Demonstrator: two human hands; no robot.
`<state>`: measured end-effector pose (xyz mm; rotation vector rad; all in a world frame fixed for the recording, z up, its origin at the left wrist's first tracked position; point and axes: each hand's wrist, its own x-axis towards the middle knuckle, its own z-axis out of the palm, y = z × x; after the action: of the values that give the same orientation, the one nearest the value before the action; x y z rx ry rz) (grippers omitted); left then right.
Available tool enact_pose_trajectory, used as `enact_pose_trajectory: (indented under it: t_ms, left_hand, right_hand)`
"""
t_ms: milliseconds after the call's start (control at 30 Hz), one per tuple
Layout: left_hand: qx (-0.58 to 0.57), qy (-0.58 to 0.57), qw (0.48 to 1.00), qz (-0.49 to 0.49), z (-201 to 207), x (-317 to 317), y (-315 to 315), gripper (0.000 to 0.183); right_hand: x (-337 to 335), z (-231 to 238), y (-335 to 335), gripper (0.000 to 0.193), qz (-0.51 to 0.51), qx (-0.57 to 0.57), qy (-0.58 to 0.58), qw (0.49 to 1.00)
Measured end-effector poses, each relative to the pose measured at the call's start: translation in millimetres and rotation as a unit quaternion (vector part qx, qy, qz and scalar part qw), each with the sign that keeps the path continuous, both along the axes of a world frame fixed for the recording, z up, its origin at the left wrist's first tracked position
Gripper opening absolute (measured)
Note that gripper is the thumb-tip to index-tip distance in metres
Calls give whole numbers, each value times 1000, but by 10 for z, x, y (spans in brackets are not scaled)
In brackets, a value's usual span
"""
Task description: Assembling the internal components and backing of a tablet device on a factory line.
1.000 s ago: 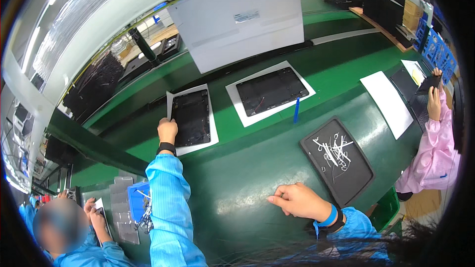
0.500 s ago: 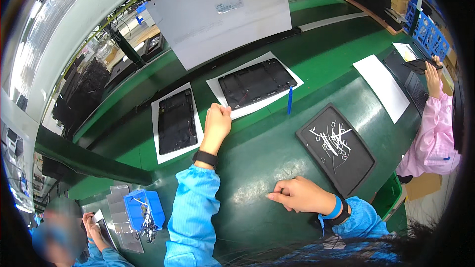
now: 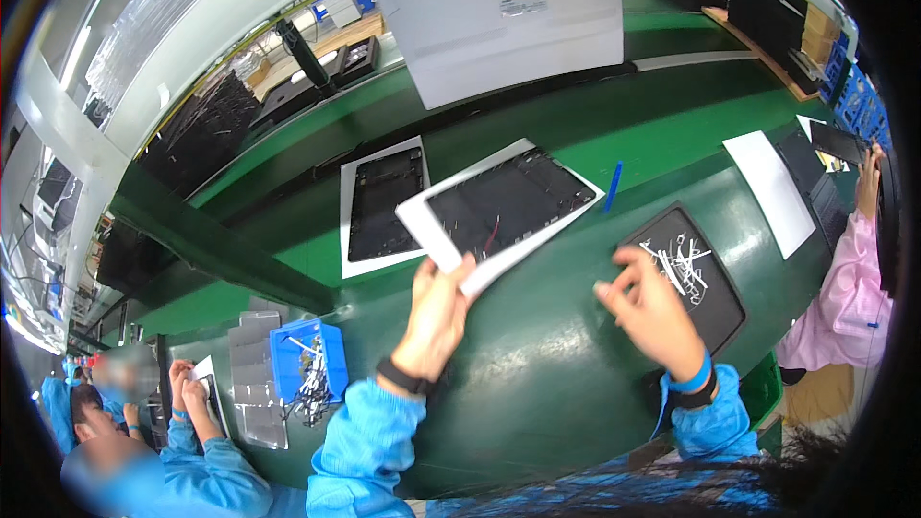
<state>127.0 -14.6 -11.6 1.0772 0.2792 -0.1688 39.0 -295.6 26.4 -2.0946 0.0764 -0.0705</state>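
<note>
My left hand (image 3: 436,312) pinches the near corner of a white sheet (image 3: 427,230). On that sheet lies a black laptop casing panel (image 3: 518,201) with a thin red wire, tilted across the bench edge. My right hand (image 3: 652,302) hovers at the left side of a black tray (image 3: 715,321), thumb and forefinger apart, nothing visible in it. White strips and small loops (image 3: 679,264) are heaped in the tray. To the left, a second black casing panel (image 3: 384,201) rests on another white sheet (image 3: 357,267).
A blue pen-like tool (image 3: 613,187) lies beyond the sheet. A blue bin (image 3: 331,341) of small parts stands at the left, beside grey plates (image 3: 257,364). A grey-white board (image 3: 508,34) rises at the back. Co-workers sit left and right, one in a pink sleeve (image 3: 839,283).
My left hand has taken hold of the white sheet and pulled it toward me with the panel on it. My right hand has lifted toward the tray, its fingers opening. The view has shifted left.
</note>
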Motion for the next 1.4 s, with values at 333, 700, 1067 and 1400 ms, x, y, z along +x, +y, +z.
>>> enact_pose_trajectory:
  t_ms: [333, 700, 1067, 1400]
  left_hand:
    - [-100, 176, 978, -41, 127, -1756, -80, 32]
    - [-21, 148, 986, -70, 28, -1823, 96, 39]
    - [-169, 281, 854, -403, 377, -2141, -27, 48]
    - [695, -328, 599, -225, 113, -1325, 192, 44]
  right_hand:
    - [1193, -37, -50, 73, -72, -148, -58, 985]
    - [1211, -148, -33, 33, -117, -189, -72, 972]
    - [661, -97, 814, 25, 159, 142, -39, 976]
    - [666, -452, 1108, 23, 266, -17, -146, 953]
